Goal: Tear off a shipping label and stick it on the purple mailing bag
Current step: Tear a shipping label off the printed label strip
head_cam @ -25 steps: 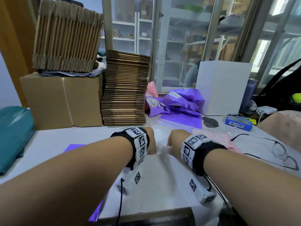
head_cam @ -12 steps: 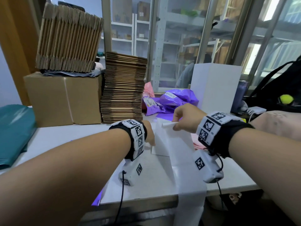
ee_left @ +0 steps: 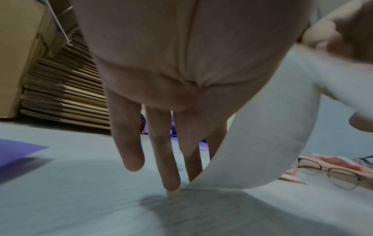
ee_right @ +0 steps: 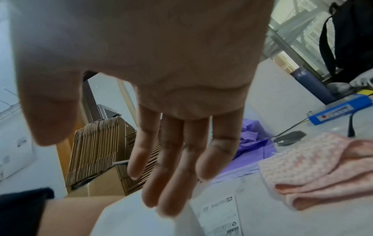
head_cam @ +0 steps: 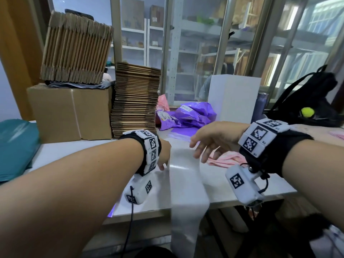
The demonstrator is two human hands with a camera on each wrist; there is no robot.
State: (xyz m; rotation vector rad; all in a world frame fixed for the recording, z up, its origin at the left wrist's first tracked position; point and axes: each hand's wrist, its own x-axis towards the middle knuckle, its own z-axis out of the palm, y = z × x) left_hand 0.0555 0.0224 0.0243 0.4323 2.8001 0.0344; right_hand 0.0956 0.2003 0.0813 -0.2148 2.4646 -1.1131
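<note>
Two hands worked over the desk (head_cam: 232,185), neither one pinching anything. L hand (ee_left: 161,89) was spread, fingers (ee_left: 127,143) straight and pointing down, tips pressing the label sheet (ee_left: 101,199) flat on the desk near the front edge. R hand (head_cam: 210,138) hung just above, fingers (ee_right: 181,159) loose and apart, holding nothing; it looked to have let the backing strip (head_cam: 186,183) go. That strip curled up beside the L fingers, then ran across the front edge of the desk and hung down over it. A printed label (ee_right: 220,212) lay face up right below the R fingertips in the R wrist view.

Purple mailing bags (head_cam: 193,116) sat crumpled toward the back edge, by the stacked flat cardboard (head_cam: 135,101), w/ a flat one (head_cam: 183,134) lying in front of them; well apart from both hands. Can't tell which bag was the target. Pink cloth (ee_right: 312,172) lay toward the R side, glasses (ee_left: 327,175) near it.

Judged step: getting the label free of its backing. To do it well: keep L fingers pinning the sheet close to the peel line so it doesn't lift, take a corner w/ R thumb and forefinger, peel low and slow so it doesn't curl or stick to itself. Then bring a bag flat to the front, smooth it before laying the label.
</note>
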